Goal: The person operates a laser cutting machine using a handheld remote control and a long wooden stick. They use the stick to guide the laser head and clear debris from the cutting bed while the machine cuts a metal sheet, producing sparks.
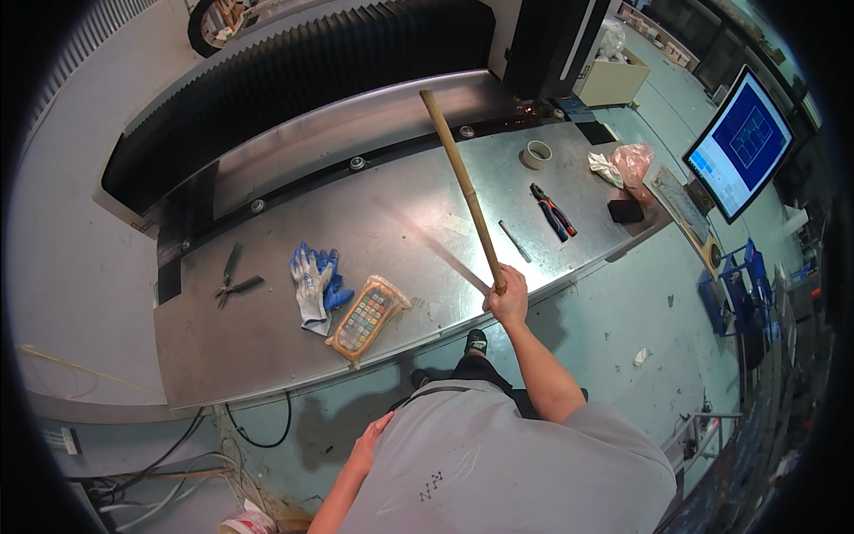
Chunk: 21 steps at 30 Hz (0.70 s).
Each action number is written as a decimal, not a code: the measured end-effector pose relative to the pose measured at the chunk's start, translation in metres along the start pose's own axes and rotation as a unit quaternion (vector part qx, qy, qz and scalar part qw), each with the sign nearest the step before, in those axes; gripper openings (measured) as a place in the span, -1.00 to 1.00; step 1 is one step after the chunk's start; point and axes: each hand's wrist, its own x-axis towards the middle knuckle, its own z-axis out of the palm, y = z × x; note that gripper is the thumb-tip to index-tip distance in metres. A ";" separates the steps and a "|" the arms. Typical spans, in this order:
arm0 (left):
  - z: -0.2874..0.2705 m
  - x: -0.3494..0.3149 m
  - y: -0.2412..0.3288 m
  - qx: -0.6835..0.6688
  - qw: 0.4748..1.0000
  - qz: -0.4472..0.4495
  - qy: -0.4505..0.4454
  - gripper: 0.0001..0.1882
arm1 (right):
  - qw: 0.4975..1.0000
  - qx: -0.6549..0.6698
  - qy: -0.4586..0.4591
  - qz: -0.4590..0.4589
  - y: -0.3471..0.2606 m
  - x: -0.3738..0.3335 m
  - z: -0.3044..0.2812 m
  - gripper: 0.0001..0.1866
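- Centrally, right hand [509,301] fist-closed round lower end of wooden stick [463,187], which slants to upper centre over metal bench [267,329].
- Left hand [369,442], lower centre, hangs loose, holds nothing, well apart from stick.

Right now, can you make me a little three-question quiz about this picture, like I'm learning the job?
1. True or false: the right hand grips a long wooden stick.
2. Which lies nearest the blue and white gloves? A) roll of tape B) handheld keypad in a clear cover C) monitor
3. Fill in: the left hand hangs low beside the person's grey ____.

Key: 1 true; 2 B; 3 shirt.
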 end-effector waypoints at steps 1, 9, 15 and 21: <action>0.000 0.000 -0.001 0.001 1.000 -0.003 -0.001 -0.25 | 1.000 0.002 -0.004 0.011 -0.001 0.000 0.000 -0.59; 0.001 -0.001 -0.008 0.016 1.000 -0.004 -0.011 -0.21 | 1.000 -0.003 0.007 0.001 0.001 0.001 0.001 -0.52; 0.003 0.000 -0.015 0.006 1.000 -0.013 -0.016 -0.20 | 1.000 0.002 0.003 0.006 0.002 0.001 0.002 -0.52; 0.004 0.000 -0.018 -0.004 1.000 -0.006 -0.013 -0.20 | 1.000 0.000 -0.002 0.011 0.002 0.000 0.002 -0.52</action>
